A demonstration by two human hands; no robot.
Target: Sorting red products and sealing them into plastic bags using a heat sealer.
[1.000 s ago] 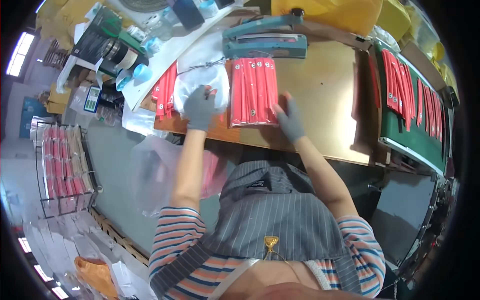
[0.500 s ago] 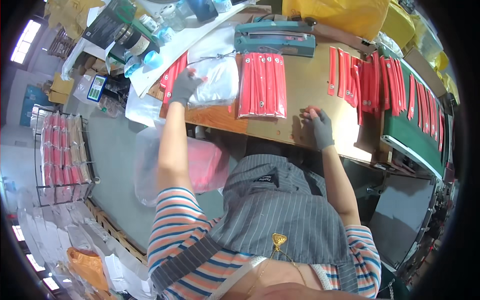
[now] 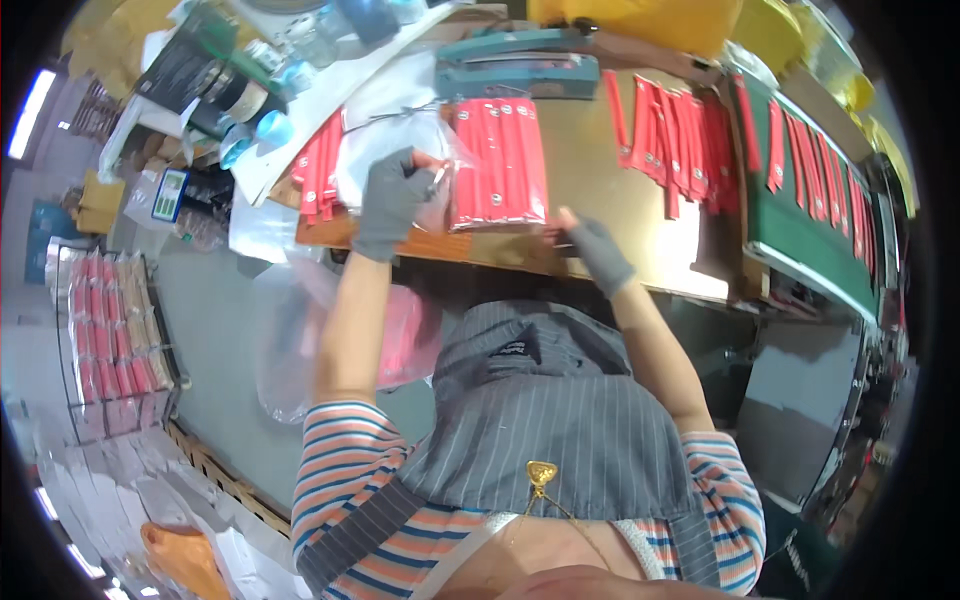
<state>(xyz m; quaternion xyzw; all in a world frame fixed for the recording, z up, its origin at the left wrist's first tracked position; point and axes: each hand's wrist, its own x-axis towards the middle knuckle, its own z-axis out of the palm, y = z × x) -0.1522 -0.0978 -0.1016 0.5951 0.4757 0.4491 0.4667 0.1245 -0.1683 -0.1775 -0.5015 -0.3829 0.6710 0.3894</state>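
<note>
My left hand [image 3: 392,203], in a grey fingerless glove, grips the edge of a clear plastic bag [image 3: 392,160] that lies on the wooden table [image 3: 590,150]. Beside it sits a flat row of red packets [image 3: 498,165], and the bag's edge overlaps that row. Also gloved in grey, my right hand [image 3: 594,248] rests at the near right corner of the red row, fingertips touching it. Whether it pinches a packet is hidden.
A teal heat sealer [image 3: 515,62] stands behind the red row. More red packets [image 3: 680,135] lie spread to the right, others on a green tray [image 3: 810,210]. A second red stack [image 3: 318,172] sits left. A large clear bag [image 3: 300,340] hangs below the table edge.
My left hand took hold of the clear bag and drew it right, against the red row. My right hand moved from the right part of the table back to the row's near corner.
</note>
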